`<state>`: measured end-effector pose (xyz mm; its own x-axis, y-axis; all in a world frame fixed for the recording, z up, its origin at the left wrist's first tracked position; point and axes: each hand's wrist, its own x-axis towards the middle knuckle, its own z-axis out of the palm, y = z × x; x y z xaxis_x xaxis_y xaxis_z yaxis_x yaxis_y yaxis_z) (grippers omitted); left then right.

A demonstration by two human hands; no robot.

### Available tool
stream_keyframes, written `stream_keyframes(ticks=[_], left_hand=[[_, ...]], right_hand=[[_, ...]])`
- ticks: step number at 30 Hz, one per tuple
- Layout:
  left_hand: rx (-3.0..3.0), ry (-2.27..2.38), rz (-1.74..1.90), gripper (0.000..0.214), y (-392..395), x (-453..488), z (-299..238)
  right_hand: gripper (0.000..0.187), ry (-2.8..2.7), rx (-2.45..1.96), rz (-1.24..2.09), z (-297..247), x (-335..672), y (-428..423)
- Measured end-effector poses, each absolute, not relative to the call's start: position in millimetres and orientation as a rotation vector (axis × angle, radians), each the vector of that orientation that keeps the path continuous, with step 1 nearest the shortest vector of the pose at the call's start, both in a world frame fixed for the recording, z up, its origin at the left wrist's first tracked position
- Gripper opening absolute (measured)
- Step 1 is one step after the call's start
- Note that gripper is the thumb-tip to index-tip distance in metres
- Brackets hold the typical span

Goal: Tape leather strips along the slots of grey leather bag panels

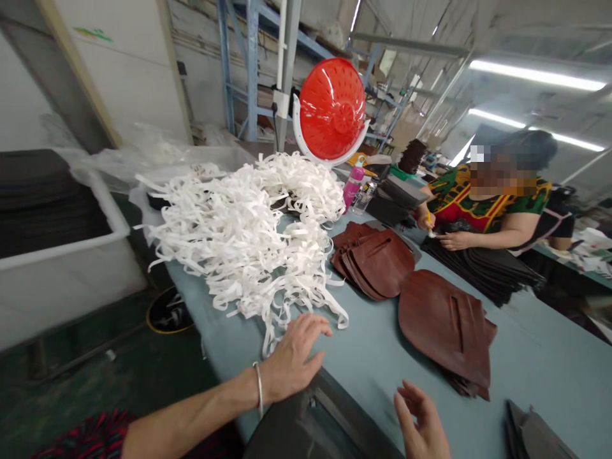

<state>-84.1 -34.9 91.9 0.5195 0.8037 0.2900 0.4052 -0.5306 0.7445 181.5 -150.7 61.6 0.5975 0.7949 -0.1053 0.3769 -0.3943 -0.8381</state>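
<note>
My left hand (297,354), with a bangle at the wrist, hovers at the upper edge of a black leather-like panel (315,424), fingers apart and thumb out. Whether it touches the panel I cannot tell. To the right of that panel, my right hand (421,421) is raised with its fingers loosely curled and apart, nothing between them. Just past my left fingertips lies a large heap of white strips (248,239). Beyond my right hand sit brown leather pieces with slots, one stack (447,322) nearer and another stack (377,261) farther off.
Across the table (540,344) a co-worker (492,204) handles a yellow tool over a black stack (488,268). A red basket-like fan cover (333,108) rises behind the heap. Near it stands a pink bottle (352,185). Dark pieces (535,433) lie at the lower right; a white bin (115,220) stands left.
</note>
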Motion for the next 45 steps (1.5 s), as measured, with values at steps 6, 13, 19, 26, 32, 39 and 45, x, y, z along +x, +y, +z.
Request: stream_keyframes(ticks=[6, 13, 19, 26, 32, 39, 45], left_hand=[[2.521, 1.274, 0.770, 0.039, 19, -69, 70], [2.684, 1.327, 0.658, 0.029, 33, -76, 47], [2.671, 1.327, 0.713, 0.034, 40, -87, 42], [2.470, 1.129, 1.001, 0.022, 3, -44, 101], [2.315, 0.524, 0.474, 0.032, -61, -24, 111], [1.981, 0.659, 0.122, 0.028, -81, -84, 80], [1.996, 0.993, 0.169, 0.024, -82, -83, 62]], right_hand=[[0.059, -1.142, -1.763, 0.839, 64, 119, -24], [0.037, -1.328, -1.800, 0.808, 68, 112, -26], [0.032, -1.143, -2.134, 0.287, 112, 200, -105], [0.036, -1.211, -2.086, 0.534, 138, 193, -168], [0.034, -1.181, -1.963, 0.709, 121, 143, -183], [0.033, -1.027, -2.107, 0.813, 72, 160, -266], [0.033, -0.981, -2.206, 0.897, 61, 125, -299]])
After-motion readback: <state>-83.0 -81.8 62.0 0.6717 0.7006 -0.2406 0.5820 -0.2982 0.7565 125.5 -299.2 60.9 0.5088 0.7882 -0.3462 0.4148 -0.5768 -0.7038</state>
